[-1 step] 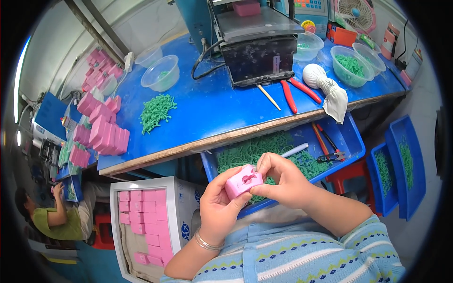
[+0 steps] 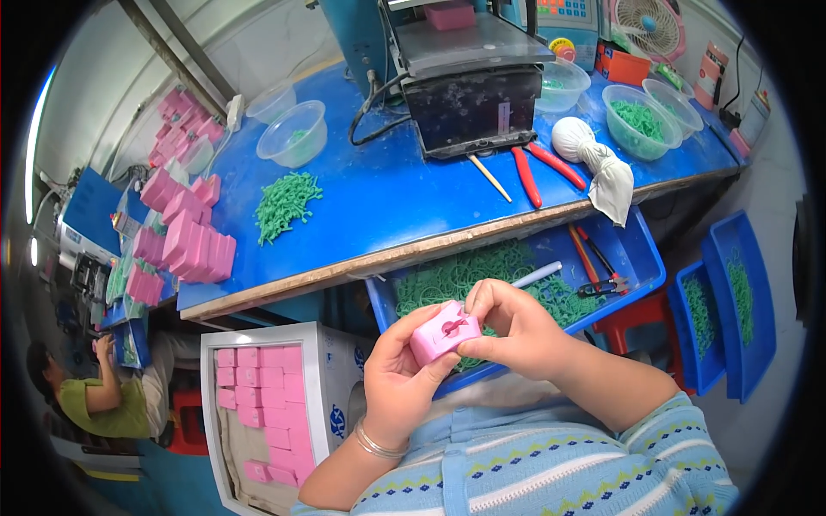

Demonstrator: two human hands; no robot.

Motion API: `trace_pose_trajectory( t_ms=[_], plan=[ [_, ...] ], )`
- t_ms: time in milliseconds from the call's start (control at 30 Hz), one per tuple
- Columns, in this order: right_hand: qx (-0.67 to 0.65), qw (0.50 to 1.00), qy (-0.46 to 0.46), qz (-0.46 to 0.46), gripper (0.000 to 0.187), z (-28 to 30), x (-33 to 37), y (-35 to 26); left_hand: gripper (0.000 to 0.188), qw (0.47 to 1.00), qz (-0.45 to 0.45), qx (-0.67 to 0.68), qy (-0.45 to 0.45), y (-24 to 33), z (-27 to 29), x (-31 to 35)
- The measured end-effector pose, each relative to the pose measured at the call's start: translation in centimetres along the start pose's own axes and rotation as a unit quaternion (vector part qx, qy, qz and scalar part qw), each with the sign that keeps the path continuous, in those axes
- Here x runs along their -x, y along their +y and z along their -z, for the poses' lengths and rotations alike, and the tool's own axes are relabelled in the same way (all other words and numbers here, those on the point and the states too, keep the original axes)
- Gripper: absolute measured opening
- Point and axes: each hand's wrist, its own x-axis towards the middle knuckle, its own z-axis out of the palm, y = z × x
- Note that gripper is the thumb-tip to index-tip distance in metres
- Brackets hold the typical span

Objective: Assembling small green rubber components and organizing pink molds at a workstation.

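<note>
A small pink block (image 2: 436, 340) with a round hole and a slit in its top face is held over the blue tray (image 2: 647, 268). My left hand (image 2: 398, 370) wraps round its left side, thumb along the near edge. At the right end of the block, my right hand (image 2: 516, 331) is closed, its thumb against the near corner and its bent fingers at the far side. Whether a small piece sits between those fingertips is hidden. Green rubbery strands (image 2: 465, 268) fill much of the tray below, with a pale rod (image 2: 538, 274) and cutting pliers (image 2: 604, 286) among them.
Beyond lies a blue bench (image 2: 370, 206) with a pile of green pieces (image 2: 288, 205), red-handled pliers (image 2: 527, 176) and a black-based machine (image 2: 469, 112). Pink blocks are stacked at left (image 2: 200, 249). A white-framed case (image 2: 314, 404) holds more. Another person (image 2: 103, 396) sits far left.
The pink block has turned very slightly in my hands, and the right fingertips have shifted a little at its far edge. All else looks the same.
</note>
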Motion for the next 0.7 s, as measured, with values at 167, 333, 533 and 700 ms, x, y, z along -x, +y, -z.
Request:
trace_pose_trajectory(
  t_ms=[167,333,533,700],
  plan=[
    [-0.169,0.985,-0.010,-0.015,0.037,-0.1,0.0,0.7,0.041,0.999,-0.002,0.038,0.016,0.2,-0.1,0.1],
    [0.069,0.988,-0.074,0.112,0.043,1.0,-0.9,-0.3,0.044,0.983,0.107,0.148,-0.007,-0.2,1.0,0.2],
    [-0.115,0.985,-0.128,0.031,0.035,1.7,-2.6,-0.4,0.042,0.985,0.101,0.140,-0.019,0.1,0.7,-1.8],
    [-0.122,0.991,0.062,-0.006,0.056,4.6,-7.8,-4.9,0.049,0.925,-0.140,-0.334,0.114,2.3,2.5,-7.8]
  ],
)
